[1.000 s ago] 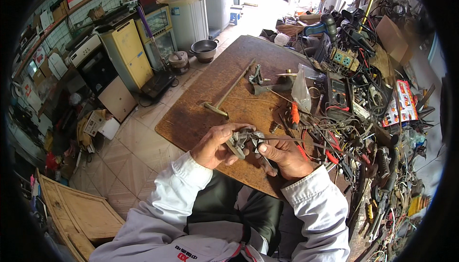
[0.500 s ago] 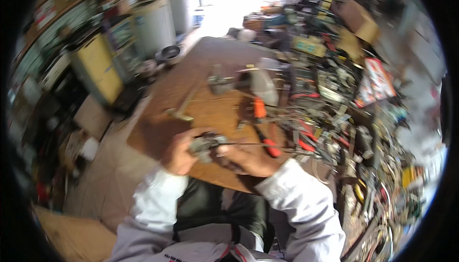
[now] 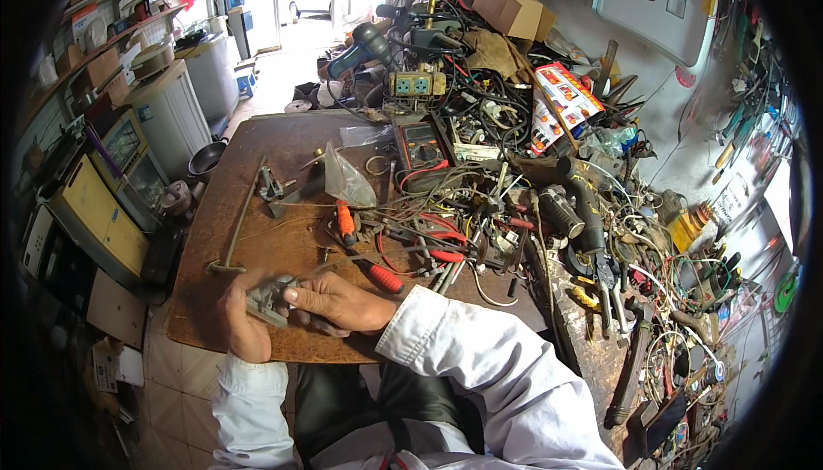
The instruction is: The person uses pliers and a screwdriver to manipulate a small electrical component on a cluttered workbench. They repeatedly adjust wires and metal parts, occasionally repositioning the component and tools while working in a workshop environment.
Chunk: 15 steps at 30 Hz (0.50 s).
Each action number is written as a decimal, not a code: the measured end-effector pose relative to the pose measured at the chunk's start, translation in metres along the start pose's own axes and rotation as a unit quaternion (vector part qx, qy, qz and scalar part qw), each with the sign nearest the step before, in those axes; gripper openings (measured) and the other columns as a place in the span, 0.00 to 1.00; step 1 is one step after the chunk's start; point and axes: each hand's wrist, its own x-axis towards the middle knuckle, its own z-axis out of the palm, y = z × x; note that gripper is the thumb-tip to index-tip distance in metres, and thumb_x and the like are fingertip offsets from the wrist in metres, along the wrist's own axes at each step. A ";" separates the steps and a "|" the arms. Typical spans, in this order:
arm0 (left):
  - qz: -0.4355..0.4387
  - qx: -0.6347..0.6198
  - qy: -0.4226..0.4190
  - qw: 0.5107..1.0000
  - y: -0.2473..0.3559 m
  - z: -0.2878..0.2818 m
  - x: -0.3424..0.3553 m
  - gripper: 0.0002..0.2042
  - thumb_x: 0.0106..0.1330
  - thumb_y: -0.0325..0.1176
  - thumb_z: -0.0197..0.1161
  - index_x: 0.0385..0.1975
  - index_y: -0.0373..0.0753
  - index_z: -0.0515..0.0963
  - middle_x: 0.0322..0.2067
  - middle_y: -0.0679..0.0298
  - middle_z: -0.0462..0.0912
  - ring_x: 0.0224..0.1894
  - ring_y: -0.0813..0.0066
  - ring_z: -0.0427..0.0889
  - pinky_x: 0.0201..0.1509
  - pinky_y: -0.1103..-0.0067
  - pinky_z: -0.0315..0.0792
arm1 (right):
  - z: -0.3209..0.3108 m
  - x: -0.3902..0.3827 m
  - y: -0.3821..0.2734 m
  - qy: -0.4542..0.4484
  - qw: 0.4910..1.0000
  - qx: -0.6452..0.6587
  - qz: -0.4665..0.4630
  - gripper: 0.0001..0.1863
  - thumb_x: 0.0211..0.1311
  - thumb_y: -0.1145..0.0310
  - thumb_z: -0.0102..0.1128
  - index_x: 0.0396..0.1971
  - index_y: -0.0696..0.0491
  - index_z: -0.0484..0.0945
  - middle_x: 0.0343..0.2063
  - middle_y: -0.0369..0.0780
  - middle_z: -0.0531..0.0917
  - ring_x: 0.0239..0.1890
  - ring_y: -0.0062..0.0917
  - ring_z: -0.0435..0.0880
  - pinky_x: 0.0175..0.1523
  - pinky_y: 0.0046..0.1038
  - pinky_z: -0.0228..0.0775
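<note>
— Two hands are working on one small thing. We are holding a little gray metal part over the near edge of the brown wooden board.

— Why are we holding it so low and close?

— Probably so we are seeing it well, and so the board is catching any bits that drop.

— What is our left hand doing?

— It is curling under the part like a cup, holding it steady.

— And our right hand?

— It is lying across the part, fingers nearly closed, thumb pressing on top.

— What is lying nearby?

— A red-handled screwdriver is lying just beside our right hand. A long metal rod is lying near our left hand. Tangled wires are piling up farther off.
</note>
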 end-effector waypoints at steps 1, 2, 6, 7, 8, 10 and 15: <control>-0.009 -0.011 0.015 1.000 -0.001 0.001 0.000 0.25 0.74 0.54 0.52 0.49 0.37 0.80 0.44 0.62 0.83 0.41 0.73 0.82 0.34 0.78 0.76 | 0.002 0.000 -0.002 -0.002 1.000 0.005 -0.003 0.28 0.74 0.40 0.53 0.29 0.53 0.76 0.15 0.31 0.70 0.10 0.13 0.63 0.15 0.20 0.50; 0.014 0.020 0.011 1.000 -0.001 0.002 -0.001 0.24 0.75 0.53 0.52 0.48 0.36 0.80 0.43 0.62 0.83 0.39 0.74 0.82 0.33 0.78 0.75 | 0.003 0.000 -0.003 -0.005 1.000 0.011 -0.005 0.28 0.74 0.40 0.53 0.28 0.53 0.76 0.15 0.31 0.69 0.10 0.14 0.63 0.15 0.20 0.50; 0.047 0.141 0.063 0.987 0.009 0.007 0.000 0.19 0.74 0.47 0.57 0.39 0.33 0.83 0.34 0.65 0.83 0.33 0.78 0.80 0.33 0.79 0.74 | 0.002 0.001 0.001 0.002 0.996 -0.019 0.083 0.28 0.76 0.42 0.51 0.27 0.53 0.75 0.15 0.31 0.69 0.12 0.14 0.64 0.16 0.20 0.52; 0.090 0.172 0.067 0.979 0.014 0.012 0.000 0.19 0.73 0.44 0.60 0.37 0.31 0.84 0.30 0.64 0.86 0.29 0.80 0.81 0.30 0.80 0.74 | 0.001 0.003 0.003 0.004 0.995 0.008 0.100 0.27 0.77 0.45 0.49 0.27 0.54 0.75 0.15 0.32 0.69 0.12 0.14 0.64 0.16 0.21 0.53; 0.081 0.166 0.106 0.977 0.006 0.011 -0.001 0.17 0.73 0.42 0.61 0.38 0.31 0.85 0.29 0.65 0.86 0.30 0.80 0.81 0.33 0.80 0.75 | 0.002 0.003 0.002 0.004 0.994 0.031 0.103 0.26 0.78 0.47 0.50 0.27 0.55 0.75 0.14 0.32 0.69 0.12 0.14 0.64 0.17 0.20 0.52; 0.095 0.184 0.099 0.973 -0.007 0.007 0.000 0.16 0.73 0.41 0.62 0.40 0.31 0.85 0.31 0.64 0.86 0.32 0.80 0.81 0.38 0.78 0.76 | 0.001 -0.003 0.001 0.010 0.989 0.101 0.109 0.18 0.77 0.58 0.49 0.32 0.58 0.75 0.19 0.34 0.73 0.13 0.14 0.65 0.17 0.19 0.52; 0.056 0.124 0.056 0.989 0.001 0.006 -0.003 0.16 0.75 0.41 0.61 0.42 0.31 0.85 0.28 0.67 0.86 0.27 0.84 0.80 0.31 0.83 0.74 | 0.005 -0.008 -0.008 -0.007 0.987 0.109 0.120 0.19 0.76 0.54 0.56 0.40 0.59 0.76 0.25 0.35 0.76 0.18 0.16 0.67 0.21 0.20 0.57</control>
